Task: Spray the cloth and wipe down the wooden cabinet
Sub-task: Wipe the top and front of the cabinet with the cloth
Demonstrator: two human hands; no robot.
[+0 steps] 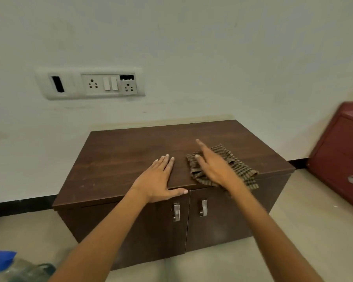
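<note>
Spray bottle (14,267) (blurred) — hands flat: right hand (214,167) on cloth (238,169).

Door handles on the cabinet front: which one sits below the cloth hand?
The right handle, on the right door, hangs below the right hand pressing the cloth. The left handle sits under the left hand's thumb.

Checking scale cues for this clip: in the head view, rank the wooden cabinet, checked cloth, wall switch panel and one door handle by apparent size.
1. wooden cabinet
2. switch panel
3. checked cloth, partly under the right hand, so its place against the panel is unsure
4. door handle
</note>
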